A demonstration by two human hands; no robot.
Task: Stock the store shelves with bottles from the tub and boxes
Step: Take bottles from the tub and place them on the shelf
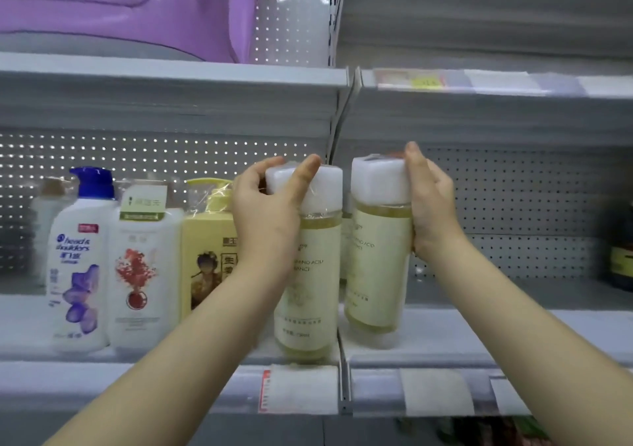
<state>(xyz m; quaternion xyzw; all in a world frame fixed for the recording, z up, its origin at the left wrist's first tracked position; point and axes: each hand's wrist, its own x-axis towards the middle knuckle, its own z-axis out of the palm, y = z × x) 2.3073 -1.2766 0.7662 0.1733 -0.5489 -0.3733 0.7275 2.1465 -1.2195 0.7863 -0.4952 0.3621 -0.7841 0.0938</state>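
- Curling over a white cap, the fingers (274, 164) of the left hand (263, 212) are pinching the top of the left bottle (308, 291) against the thumb, closed snugly round it
- The fingers (412, 157) of the right hand (430, 205) are wrapping behind the cap of the right bottle (376, 274) while the palm is pressing its shoulder, so this grip is closed on its bottle too
- Both hands are holding 1 pale yellow bottle each, the 2 standing upright just beside each other with a narrow gap between
- Both bottles are sitting low on the shelf (445, 336), the left one at the very front lip and next to the joint (342, 377) between the 2 bays; blur is hiding whether either base is fully resting
- Just to the left, a yellow bottle (209, 257) is standing partly behind the left wrist, with a white red-printed bottle (144, 274) and a Head & Shoulders bottle (80, 274) beyond it
- Judging the risks: the left bottle is looking likely to tip forward off the lip if it is released there, since a grip this high is giving little control of the base
- The clear film on the caps may be making them slippery, and the left forearm, in pushing inward, could be knocking the yellow bottle over
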